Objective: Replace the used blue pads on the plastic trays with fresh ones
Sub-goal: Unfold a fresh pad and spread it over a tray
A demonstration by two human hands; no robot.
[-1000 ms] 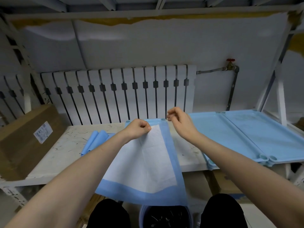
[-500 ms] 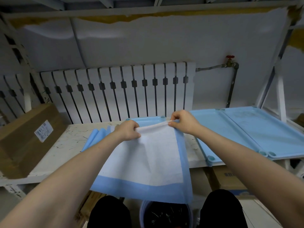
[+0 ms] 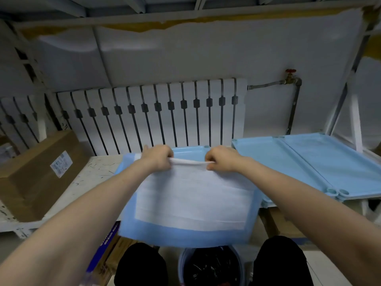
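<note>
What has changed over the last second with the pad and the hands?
The blue-bordered white absorbent pad has unfolded sideways and now hangs much wider over the bench edge. The left hand and the right hand have drawn slightly apart along its top edge. Both are still gripping it, and nothing was let go. The light blue plastic trays on the right and the brown cardboard box on the left stayed put.

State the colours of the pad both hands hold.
The pad is white with a blue border; head view.
</note>
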